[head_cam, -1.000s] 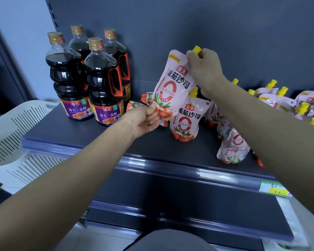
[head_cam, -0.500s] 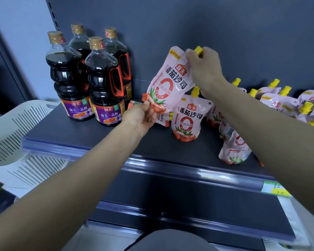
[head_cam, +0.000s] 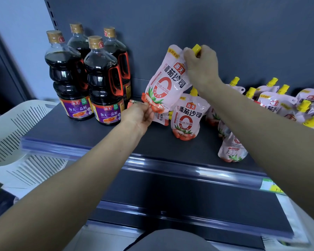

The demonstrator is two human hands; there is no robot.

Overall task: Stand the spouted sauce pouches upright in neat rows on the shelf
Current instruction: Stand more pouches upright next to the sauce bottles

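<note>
Both bare arms reach forward over the dark shelf (head_cam: 80,131), and between them they hold one sauce pouch (head_cam: 166,82) clear of the shelf surface, tilted so its top leans to the right. The right hand (head_cam: 201,67) is raised, wrist bent down, its fingers curled closed around the pouch's top corner by the yellow cap (head_cam: 196,48), which pokes out above the knuckles. The left hand (head_cam: 139,115) sits lower and to the left of that pouch, palm turned inward, thumb and fingertips pinched shut on the pouch's bottom edge where the red tomato print is.

Just right of and below the held pouch, a second pouch (head_cam: 186,117) stands upright on the shelf, facing forward. Further right of the held pouch, partly hidden by the right forearm, more pouches (head_cam: 232,151) stand or lean, and beyond them a loose heap of pouches (head_cam: 283,104) lies with yellow caps pointing various ways. Left of the held pouch, four dark sauce bottles (head_cam: 103,84) with gold caps stand in two pairs against the back panel. Far left of the held pouch, off the shelf's end, sits a white slatted basket (head_cam: 16,124).
</note>
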